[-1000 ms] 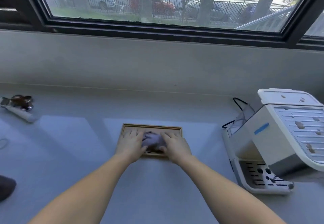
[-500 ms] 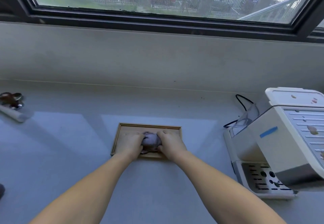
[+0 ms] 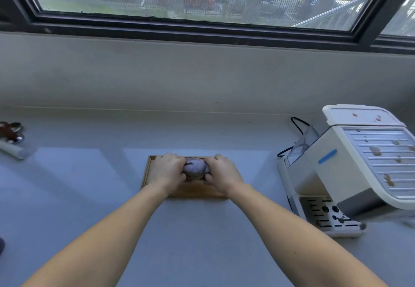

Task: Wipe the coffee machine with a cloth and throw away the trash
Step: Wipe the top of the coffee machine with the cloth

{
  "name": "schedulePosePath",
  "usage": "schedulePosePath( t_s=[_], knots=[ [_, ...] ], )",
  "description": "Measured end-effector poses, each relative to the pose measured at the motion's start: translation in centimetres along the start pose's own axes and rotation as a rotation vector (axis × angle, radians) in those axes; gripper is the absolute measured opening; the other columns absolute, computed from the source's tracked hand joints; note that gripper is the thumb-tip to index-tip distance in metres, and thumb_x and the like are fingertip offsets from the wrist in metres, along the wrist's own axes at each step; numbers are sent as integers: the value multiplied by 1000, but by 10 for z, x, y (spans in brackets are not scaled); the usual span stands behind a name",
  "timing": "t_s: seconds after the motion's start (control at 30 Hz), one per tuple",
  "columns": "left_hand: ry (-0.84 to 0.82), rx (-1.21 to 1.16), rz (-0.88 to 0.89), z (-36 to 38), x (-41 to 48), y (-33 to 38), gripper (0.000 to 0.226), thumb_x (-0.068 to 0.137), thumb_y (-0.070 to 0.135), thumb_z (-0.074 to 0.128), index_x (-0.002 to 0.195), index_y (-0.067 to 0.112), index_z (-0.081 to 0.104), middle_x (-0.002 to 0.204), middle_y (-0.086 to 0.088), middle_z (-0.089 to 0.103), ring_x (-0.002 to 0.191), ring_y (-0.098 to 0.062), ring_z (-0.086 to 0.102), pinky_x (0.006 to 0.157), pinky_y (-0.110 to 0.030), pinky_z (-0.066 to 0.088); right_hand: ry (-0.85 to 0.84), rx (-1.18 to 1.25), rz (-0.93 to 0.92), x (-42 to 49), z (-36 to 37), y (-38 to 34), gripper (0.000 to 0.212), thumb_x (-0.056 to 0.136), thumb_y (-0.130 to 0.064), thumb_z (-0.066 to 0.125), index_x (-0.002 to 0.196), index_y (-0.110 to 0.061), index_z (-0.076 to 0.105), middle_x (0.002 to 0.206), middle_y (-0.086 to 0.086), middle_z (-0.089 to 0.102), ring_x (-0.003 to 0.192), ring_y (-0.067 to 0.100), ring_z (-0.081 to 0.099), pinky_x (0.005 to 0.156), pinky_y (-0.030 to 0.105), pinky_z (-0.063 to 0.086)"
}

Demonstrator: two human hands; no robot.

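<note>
A bunched grey-purple cloth sits in a shallow wooden tray at the middle of the grey counter. My left hand grips it from the left and my right hand grips it from the right, fingers curled round the ball of cloth. The white coffee machine stands at the right, tilted, with brown crumbs scattered on its slatted top and lid. Its drip tray points toward me.
A black cable loops behind the machine. At the far left lie a portafilter and a white handle-like object. A wall and a dark window frame rise behind the counter. A dark object shows at the lower left edge.
Both hands went from lying flat beside the cloth to curling round it and squeezing it into a tight ball. The view has tilted down slightly.
</note>
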State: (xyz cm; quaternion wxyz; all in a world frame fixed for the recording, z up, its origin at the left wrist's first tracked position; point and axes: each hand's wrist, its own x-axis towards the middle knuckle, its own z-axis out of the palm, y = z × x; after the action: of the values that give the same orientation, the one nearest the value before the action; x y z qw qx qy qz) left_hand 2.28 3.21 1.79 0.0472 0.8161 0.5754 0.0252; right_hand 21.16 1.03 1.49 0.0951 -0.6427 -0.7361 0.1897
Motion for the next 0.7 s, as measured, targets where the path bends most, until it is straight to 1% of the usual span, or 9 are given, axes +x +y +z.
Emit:
schedulePosePath(
  t_s=[0.07,0.13,0.2,0.27,0.4,0.5,0.6,0.7],
  knots=[
    [31,-48,12,-8,-2,4,31,76,25,61,106,22,64,98,-4,65,94,-30,58,71,-35,34,28,8,15,-6,-10,-2,33,81,-20,66,112,-12,59,104,13,55,91,37,57,72,37,48],
    [73,-89,29,-16,-5,8,32,75,26,63,107,21,65,99,-7,64,91,-34,60,65,-35,33,57,-12,17,-15,-20,-4,33,80,-21,67,110,-10,59,102,14,56,91,37,57,71,37,47],
    [102,-110,59,-28,-9,13,32,76,29,65,107,22,64,101,-7,62,92,-36,61,62,-34,32,92,-31,28,-24,-31,-6,33,80,-22,67,109,-9,58,102,15,55,90,38,57,70,37,46],
    [129,-137,111,-41,-10,21,32,76,30,65,107,21,63,101,-7,61,93,-36,61,63,-34,34,138,-43,40,-35,-44,-7,32,80,-22,67,108,-8,58,101,16,54,89,39,57,68,38,46],
    [203,-198,212,-73,-13,40,33,75,32,70,104,18,64,98,-8,59,91,-35,60,66,-37,44,251,-67,90,-60,-75,-11,33,79,-23,69,107,-8,60,99,16,54,88,38,56,66,37,42],
    [271,-219,302,-95,-18,55,33,74,30,71,103,16,65,95,-8,59,88,-36,61,66,-41,49,326,-65,120,-83,-99,-16,33,79,-22,69,108,-8,60,98,16,54,88,39,56,72,40,48],
    [315,-235,371,-115,-24,73,33,74,29,71,103,14,65,94,-9,59,87,-37,61,66,-42,50,389,-94,155,-108,-121,-20,34,79,-22,69,109,-9,61,99,15,55,90,38,57,75,41,48],
    [350,-253,427,-134,-30,93,35,74,31,71,104,15,66,95,-8,59,86,-36,61,65,-41,48,446,-111,193,-133,-143,-22,34,79,-23,69,110,-11,62,101,14,56,91,38,57,73,38,46]
  ],
)
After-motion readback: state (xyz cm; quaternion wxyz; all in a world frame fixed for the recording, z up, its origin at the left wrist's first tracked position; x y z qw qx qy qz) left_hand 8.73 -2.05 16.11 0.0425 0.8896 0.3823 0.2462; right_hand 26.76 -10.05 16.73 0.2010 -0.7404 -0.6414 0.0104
